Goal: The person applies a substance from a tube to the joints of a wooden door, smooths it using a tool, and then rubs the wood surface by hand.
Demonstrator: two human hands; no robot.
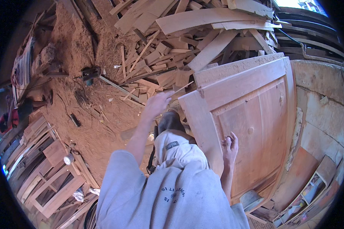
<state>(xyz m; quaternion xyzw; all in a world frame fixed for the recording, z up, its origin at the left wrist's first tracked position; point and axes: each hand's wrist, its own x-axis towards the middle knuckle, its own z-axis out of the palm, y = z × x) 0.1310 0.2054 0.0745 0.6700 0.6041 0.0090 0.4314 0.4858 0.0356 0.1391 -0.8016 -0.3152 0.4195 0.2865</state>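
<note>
With the left hand (158, 104), pinching one end of a thin pale stick (182, 88) at upper centre of the frame, perhaps a wood sliver, though too slight to say. With the right hand (229, 148), fingers half curled and apart, gripping nothing visible over the left side of a panelled wooden door (252, 126); cannot tell if touching. Find the door right of centre, reaching toward the lower right. Already joined, judging by what shows: outer rails and inner panels, fitted into one piece. Left to do, by the same judgement: surface finishing and fittings, with bare-looking wood and no handle in sight. Along the door's upper edge, see a dusty board (237, 70); beyond, at top centre, a heap of offcuts (162, 57), and leftward a sawdust-strewn floor (92, 149). At lower left, note an open wooden frame (65, 194) among stacked planks (32, 149). Cannot see the door's back, nor the stick's gripped end, covered by fingers. Lose part of the door's lower end behind the right forearm (227, 179) and a rounded grey object (251, 200), hard to identify. Near the left rim, make out little of a red patch (13, 116), bent and small.
</note>
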